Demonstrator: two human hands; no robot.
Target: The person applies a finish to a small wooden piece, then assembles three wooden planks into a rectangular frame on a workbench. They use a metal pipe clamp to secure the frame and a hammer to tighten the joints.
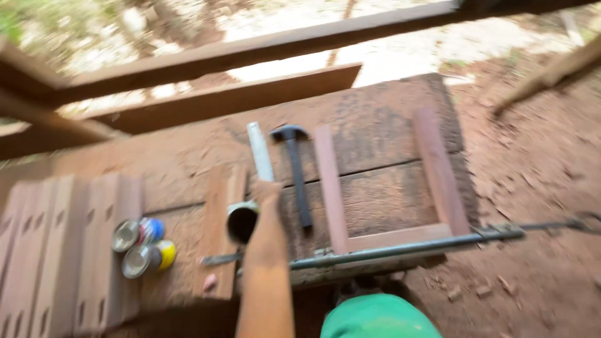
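- Whole view is motion-blurred; edges smear and fine detail is lost.
- One bare arm reaches up from the bottom edge of the view, over the near edge of the workbench [388, 125], a slab of rough, dark planks.
- The hand [265, 191] at the end of that arm rests on the lower end of a pale grey tube [259, 150], which lies on the bench pointing toward its far edge. Which hand it is cannot be told from the arm alone; I take it for the left. Fingers are too blurred to show whether they wrap the tube or only touch it.
- Just below the hand, partly covered by the wrist, sits a dark open tin [241, 222]; its rim is half hidden.
- Other hand is out of view.
- Hammer [297, 175] lies just right of the tube, head toward the far edge, handle toward the near edge.
- Right of the hammer: a wooden frame [388, 238] of reddish slats, lying flat.
- A long metal bar clamp [407, 247] runs along the near edge, its right end cut off past the bench.
- Two small cans [144, 247] lie on their sides near the left end, beside notched boards [56, 250] that are cut off at the left edge.
- Green cloth [375, 319] at the bottom, partly out of view.
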